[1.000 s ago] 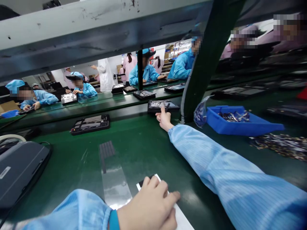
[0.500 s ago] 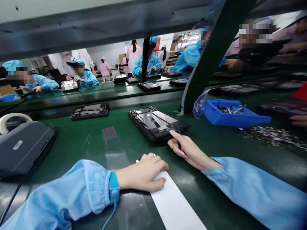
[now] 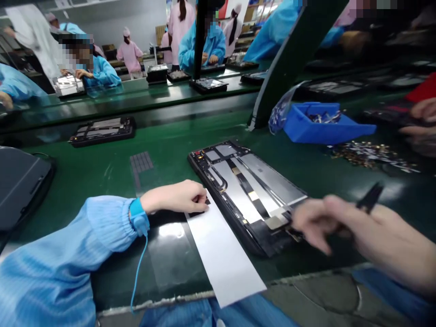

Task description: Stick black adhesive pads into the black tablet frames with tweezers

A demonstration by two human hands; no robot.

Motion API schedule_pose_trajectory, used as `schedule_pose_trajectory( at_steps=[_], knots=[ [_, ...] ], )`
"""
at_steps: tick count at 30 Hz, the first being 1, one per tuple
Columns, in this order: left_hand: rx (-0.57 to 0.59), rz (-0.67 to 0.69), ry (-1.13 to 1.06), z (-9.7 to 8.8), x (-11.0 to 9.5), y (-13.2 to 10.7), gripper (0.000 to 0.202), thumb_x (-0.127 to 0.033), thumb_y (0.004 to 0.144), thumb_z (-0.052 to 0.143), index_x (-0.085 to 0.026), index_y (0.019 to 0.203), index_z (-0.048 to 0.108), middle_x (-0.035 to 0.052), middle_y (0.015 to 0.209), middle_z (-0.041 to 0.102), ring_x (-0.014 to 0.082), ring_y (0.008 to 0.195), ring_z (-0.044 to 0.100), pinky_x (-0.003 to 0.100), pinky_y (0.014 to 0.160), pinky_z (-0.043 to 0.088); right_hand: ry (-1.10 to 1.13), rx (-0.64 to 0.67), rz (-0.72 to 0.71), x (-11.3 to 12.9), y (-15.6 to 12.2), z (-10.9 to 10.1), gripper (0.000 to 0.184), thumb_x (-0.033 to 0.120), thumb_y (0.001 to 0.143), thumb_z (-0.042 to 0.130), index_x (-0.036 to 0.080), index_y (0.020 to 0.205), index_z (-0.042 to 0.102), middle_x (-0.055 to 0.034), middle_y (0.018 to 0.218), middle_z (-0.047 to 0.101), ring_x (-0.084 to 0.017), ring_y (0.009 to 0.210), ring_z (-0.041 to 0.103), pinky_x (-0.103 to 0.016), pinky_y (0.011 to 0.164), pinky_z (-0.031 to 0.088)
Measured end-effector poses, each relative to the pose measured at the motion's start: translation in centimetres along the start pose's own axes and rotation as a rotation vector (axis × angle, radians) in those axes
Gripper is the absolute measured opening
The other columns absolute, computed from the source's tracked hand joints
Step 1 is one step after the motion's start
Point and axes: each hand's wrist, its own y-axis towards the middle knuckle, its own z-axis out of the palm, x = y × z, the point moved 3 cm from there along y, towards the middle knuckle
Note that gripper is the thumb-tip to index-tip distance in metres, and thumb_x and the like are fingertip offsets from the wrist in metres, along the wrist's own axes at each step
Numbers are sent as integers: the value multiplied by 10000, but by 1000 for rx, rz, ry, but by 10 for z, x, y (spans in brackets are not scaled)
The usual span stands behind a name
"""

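Note:
My left hand [image 3: 184,196] is closed, with its fingertips pinching the upper end of a white paper strip [image 3: 226,254]. Small black patches show on the strip by the fingers. Right of the strip lies an opened tablet [image 3: 254,181], its grey battery cells and dark ribbon cable exposed. At the tablet's near right corner is my right hand [image 3: 344,222], smeared by motion, its fingertips at or just beside the edge. Dark tweezers [image 3: 369,197] stick up out of that hand, partly hidden by it.
A blue bin [image 3: 316,125] of small parts stands behind, with loose parts [image 3: 371,154] before it. Another opened tablet [image 3: 104,131] and a grey machine [image 3: 22,186] are at left. A slanted green post [image 3: 289,68] rises behind. A co-worker's hand [image 3: 422,118] is at right.
The tablet has come nearer and turned, now beside the paper strip. My right hand has moved right and toward me. My left hand's spread fingers have curled at the strip's end. The view has shifted.

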Motion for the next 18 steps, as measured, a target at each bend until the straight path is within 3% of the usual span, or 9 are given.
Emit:
schedule_pose_trajectory(
  at_steps=[1, 3, 5, 9, 18],
  knots=[
    [46, -23, 8, -2, 0, 1, 198, -202, 817, 529, -143, 637, 473, -36, 627, 456, 83, 563, 392, 210, 537, 301, 7, -7, -126, 18, 7, 6, 588, 723, 757, 363, 237, 626, 666, -75, 510, 588, -180, 470, 561, -286, 441, 455],
    [111, -67, 17, -5, -1, 1, 97, -175, 809, 534, -138, 722, 508, -31, 686, 484, 86, 600, 417, 200, 544, 312, 25, 97, -242, 48, 21, 25, 540, 626, 839, 336, 227, 620, 626, -51, 546, 585, -159, 484, 558, -260, 425, 451],
    [167, -95, 10, -7, 0, 0, 28, -157, 801, 533, -140, 823, 529, -26, 748, 499, 92, 644, 438, 193, 553, 325, -33, 221, -387, 74, 30, 44, 396, 480, 874, 416, 213, 647, 599, -34, 615, 596, -147, 536, 572, -249, 473, 467],
    [204, -90, -16, -7, 3, -1, 99, -141, 788, 534, -143, 887, 529, -32, 745, 477, 94, 649, 437, 191, 547, 327, -128, 300, -690, 94, 37, 66, 57, 249, 798, 596, 205, 783, 629, -29, 797, 652, -153, 739, 617, -243, 651, 494],
    [206, -108, -35, -4, 4, 2, 120, -117, 767, 559, -146, 881, 542, -43, 703, 475, 87, 606, 429, 192, 510, 318, -97, 258, -603, 78, 40, 69, 66, 222, 799, 589, 174, 795, 634, -32, 747, 662, -145, 682, 630, -207, 544, 487]
  ],
)
